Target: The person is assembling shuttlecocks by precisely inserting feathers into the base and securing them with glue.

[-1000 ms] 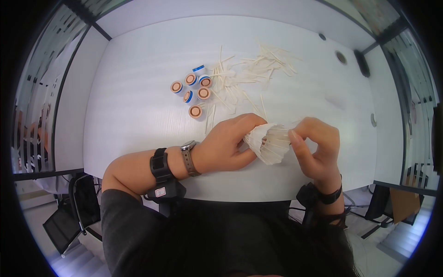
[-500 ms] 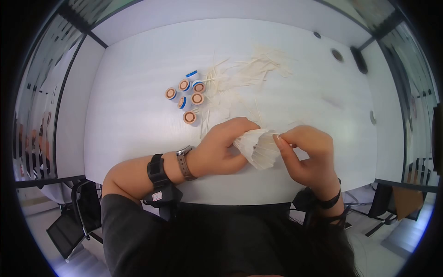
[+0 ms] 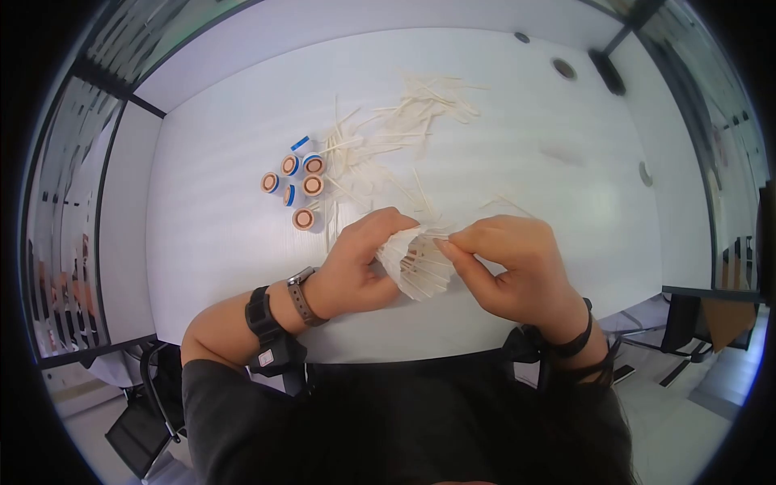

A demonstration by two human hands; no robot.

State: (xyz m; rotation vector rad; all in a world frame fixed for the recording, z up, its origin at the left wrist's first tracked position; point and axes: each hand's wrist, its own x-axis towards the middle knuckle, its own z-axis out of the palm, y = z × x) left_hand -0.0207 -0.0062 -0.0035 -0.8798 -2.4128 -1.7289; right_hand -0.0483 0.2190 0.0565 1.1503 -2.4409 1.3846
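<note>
A white feather shuttlecock (image 3: 418, 267) is held above the near part of the table, its open skirt toward the right. My left hand (image 3: 361, 260) is wrapped round its base side, so the base is hidden. The thumb and fingers of my right hand (image 3: 505, 263) pinch the upper right rim of the skirt, at a feather. Beyond my left hand stand several round cork pieces with blue-and-white bands (image 3: 313, 185), grouped together. Loose white feathers and quills (image 3: 428, 105) lie scattered to their right.
The white table (image 3: 218, 194) has low walls on its sides. At the far right are a round hole cover (image 3: 563, 69) and a dark oblong fitting (image 3: 607, 73). Chairs stand below the table on both sides.
The camera view has shifted, so the table things appear further left. Both hands still hold the shuttlecock, and its skirt has turned slightly, with the right fingers still at the rim.
</note>
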